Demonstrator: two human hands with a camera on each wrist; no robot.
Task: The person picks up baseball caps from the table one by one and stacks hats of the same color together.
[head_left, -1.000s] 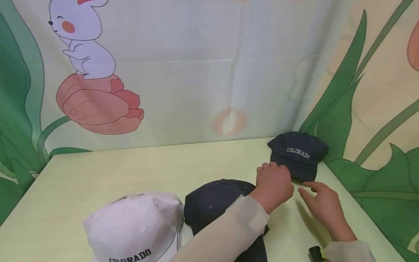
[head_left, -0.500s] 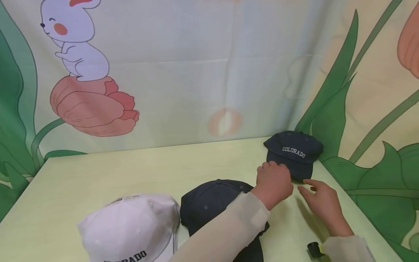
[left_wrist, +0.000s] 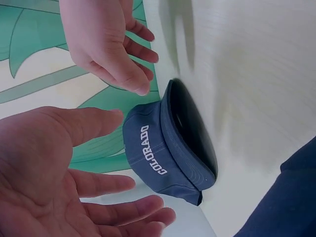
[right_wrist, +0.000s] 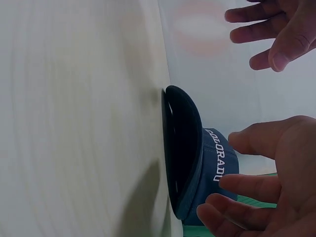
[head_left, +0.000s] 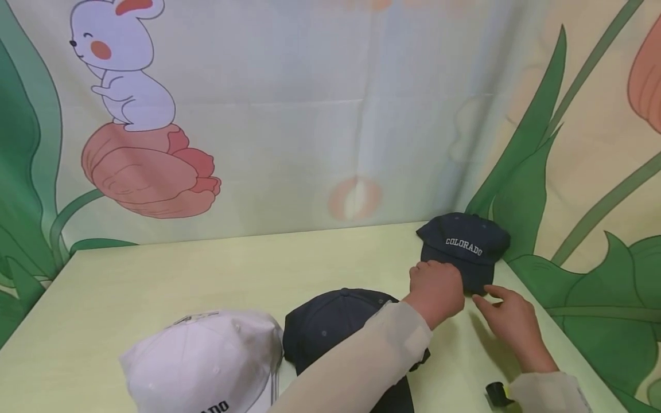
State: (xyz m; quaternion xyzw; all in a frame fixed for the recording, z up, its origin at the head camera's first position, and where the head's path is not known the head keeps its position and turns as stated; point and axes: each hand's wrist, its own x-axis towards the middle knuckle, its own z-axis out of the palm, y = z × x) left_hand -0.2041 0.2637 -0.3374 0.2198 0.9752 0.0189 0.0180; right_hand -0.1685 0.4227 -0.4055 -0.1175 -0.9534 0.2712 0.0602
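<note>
A navy baseball cap [head_left: 462, 246] lettered COLORADO sits in the table's far right corner, its brim toward me. In front of the brim, my left hand [head_left: 438, 292] hovers with its back toward the head camera. The left wrist view shows that left hand [left_wrist: 54, 173] with loosely spread fingers and nothing in its grasp. My right hand [head_left: 511, 324] is held just right of it, thumb and forefinger apart. Seen from the right wrist, the fingers of the right hand [right_wrist: 276, 182] are relaxed and hold nothing. Whether either hand touches the cap is unclear.
A second dark cap [head_left: 325, 327] lies nearer, partly hidden under my left sleeve [head_left: 361, 361]. Left of it is a white cap [head_left: 206, 361]. A small black cylindrical thing [head_left: 497, 394] lies by my right sleeve. Printed cloth [head_left: 279, 132] hangs behind the table [head_left: 155, 275].
The head view has shifted slightly. Both hands and the caps keep nearly the same places relative to one another.
</note>
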